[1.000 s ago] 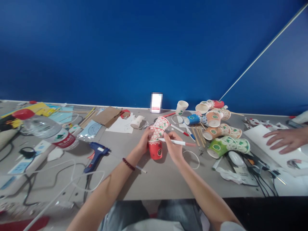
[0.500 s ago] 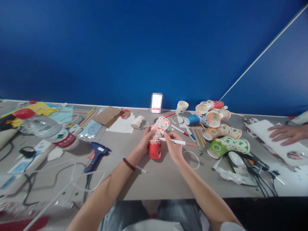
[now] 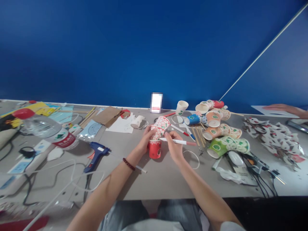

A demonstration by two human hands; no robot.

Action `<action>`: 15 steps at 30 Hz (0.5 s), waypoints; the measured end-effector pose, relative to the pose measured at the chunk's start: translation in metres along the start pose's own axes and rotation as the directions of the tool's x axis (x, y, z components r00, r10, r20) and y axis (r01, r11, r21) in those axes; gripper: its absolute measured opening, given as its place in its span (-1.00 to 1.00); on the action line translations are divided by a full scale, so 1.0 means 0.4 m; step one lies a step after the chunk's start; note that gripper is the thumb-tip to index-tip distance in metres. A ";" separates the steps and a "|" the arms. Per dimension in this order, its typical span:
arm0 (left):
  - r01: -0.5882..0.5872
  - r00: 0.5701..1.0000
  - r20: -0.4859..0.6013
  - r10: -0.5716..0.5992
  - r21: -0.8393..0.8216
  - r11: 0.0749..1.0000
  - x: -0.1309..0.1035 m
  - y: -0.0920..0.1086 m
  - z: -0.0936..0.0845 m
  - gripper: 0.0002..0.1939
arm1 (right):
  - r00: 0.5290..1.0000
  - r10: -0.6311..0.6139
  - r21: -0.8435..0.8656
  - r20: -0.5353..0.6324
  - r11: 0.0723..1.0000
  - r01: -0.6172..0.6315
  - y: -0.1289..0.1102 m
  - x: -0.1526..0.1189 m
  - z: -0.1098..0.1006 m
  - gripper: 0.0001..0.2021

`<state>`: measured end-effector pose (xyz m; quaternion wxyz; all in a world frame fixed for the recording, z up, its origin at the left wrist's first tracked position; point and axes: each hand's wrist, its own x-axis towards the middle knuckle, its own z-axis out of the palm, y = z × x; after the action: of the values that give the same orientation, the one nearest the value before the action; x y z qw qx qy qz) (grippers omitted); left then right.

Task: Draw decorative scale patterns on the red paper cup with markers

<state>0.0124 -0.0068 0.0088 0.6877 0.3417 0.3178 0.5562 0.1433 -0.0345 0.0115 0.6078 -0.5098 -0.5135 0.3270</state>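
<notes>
My left hand (image 3: 145, 140) is closed around joined paper cups (image 3: 159, 128), patterned in red and white at the top and solid red at the bottom. They stand tilted just above or on the table; which one I cannot tell. Between the fingers of my right hand (image 3: 175, 147) is a white marker (image 3: 179, 141) with a reddish rear end. Its tip points left and meets the cups near the joint between the patterned part and the red part. A beaded bracelet circles my left wrist.
To the left are a water bottle (image 3: 51, 130), a blue glue gun (image 3: 97, 155) and a power strip (image 3: 26, 165). Several coloured paper cups (image 3: 216, 149) lie to the right, near wooden sticks (image 3: 198, 136). Beyond lie paper cutouts (image 3: 271, 141) and another person's hand (image 3: 284, 108) on white paper.
The other person's hand and the white paper have moved back toward the wall, uncovering the pile of cutouts. My hands, the cups and the marker have hardly moved.
</notes>
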 end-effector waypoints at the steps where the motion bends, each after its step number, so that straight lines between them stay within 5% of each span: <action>1: -0.008 1.000 0.005 0.008 0.004 1.000 0.000 0.001 0.000 -0.70 | 1.000 -0.003 0.002 -0.007 1.000 0.003 0.002 0.000 0.000 -0.69; 15: 0.026 1.000 0.001 -0.026 -0.040 0.999 0.002 -0.003 0.000 -0.66 | 1.000 -0.018 -0.046 0.017 0.999 0.018 -0.012 0.000 -0.001 -0.70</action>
<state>0.0131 -0.0063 0.0075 0.7017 0.3240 0.3108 0.5532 0.1431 -0.0358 0.0161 0.5946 -0.5162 -0.5305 0.3139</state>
